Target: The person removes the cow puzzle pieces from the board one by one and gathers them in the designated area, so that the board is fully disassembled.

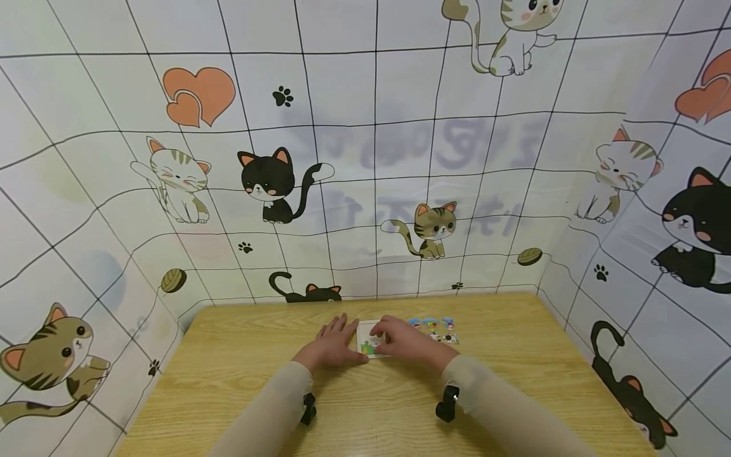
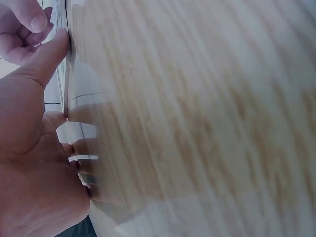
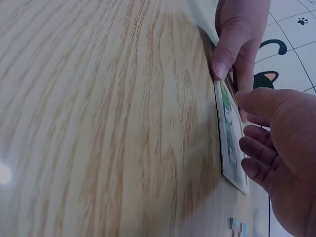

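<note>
A small white-edged picture board [image 1: 363, 331] with a green and orange printed corner lies on the wooden table between the two hands. My left hand [image 1: 331, 344] rests flat at the board's left side, fingers spread forward and thumb at its near left corner. Over the board's right part, my right hand [image 1: 410, 341] has its fingers bent, fingertips close to the printed surface. In the right wrist view its thumb and index finger meet beside the left thumb; I cannot tell if a small piece is between them. The other fingers of the right hand [image 3: 291, 163] curl loosely above the board.
Just right of the board lie several small colourful pieces [image 1: 434, 330], partly behind the right hand. The wooden table [image 1: 240, 368] meets a cloth wall [image 1: 354, 254] printed with cats and grid lines at the back and sides. A dark wrist strap sits on each sleeve.
</note>
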The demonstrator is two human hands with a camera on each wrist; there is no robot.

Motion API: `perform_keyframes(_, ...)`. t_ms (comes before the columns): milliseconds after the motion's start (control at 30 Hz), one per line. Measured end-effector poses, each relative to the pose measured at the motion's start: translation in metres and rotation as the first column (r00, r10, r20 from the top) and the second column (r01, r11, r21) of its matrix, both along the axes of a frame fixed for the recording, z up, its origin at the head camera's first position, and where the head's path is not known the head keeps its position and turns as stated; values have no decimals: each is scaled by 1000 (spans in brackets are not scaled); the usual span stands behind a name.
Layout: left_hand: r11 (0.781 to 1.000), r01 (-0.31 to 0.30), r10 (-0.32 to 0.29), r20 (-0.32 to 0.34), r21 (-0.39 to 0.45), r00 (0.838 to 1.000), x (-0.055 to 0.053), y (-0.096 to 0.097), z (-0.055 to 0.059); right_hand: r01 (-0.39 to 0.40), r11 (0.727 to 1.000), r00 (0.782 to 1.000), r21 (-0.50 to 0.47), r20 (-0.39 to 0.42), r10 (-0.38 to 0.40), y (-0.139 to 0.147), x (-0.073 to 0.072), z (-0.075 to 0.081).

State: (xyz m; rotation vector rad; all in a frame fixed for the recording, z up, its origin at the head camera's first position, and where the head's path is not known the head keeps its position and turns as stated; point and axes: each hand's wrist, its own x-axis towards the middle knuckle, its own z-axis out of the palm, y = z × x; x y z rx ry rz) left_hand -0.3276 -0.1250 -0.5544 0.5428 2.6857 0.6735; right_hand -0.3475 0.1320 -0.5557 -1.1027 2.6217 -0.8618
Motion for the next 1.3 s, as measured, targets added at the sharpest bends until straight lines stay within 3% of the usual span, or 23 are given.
perform_keyframes(67,1000,8,-8,-15,6,1000,-5,-3,-11,-10,1000,1000,12,1,10,-4,-1,-2)
perform_keyframes(233,1000,9,-9,-17,16,1000,-6,-4,-11,-13,999,999,31,31,12,-14,0,-4)
perform_keyframes(267,1000,6,-6,-7,23,1000,-3,-2,-4,-12,999,999,31,38,11,-15,1,-4)
perform_keyframes(500,999,14,-14,-19,33,1000,-7,-4,-14,-23,998,999,59,26,22,-21,6,-1)
perform_keyframes(567,999,8,-8,-2,45,1000,-2,-2,-4,-25,997,1000,70,11,24,-22,7,-1)
perform_keyframes(767,999,2,-3,4,43,1000,1,-2,0,-22,996,1000,91,4,22,-25,8,2)
perform_keyframes(867,999,6,-6,-14,46,1000,0,-3,-5,-33,995,999,94,-4,33,-27,8,5)
perform_keyframes(1100,999,4,-4,-3,45,1000,3,-1,2,-34,994,999,108,20,32,-31,8,10)
perform_keyframes(1300,1000,2,-1,-19,31,1000,1,-1,-2,0,994,999,112,49,-6,-32,8,12)
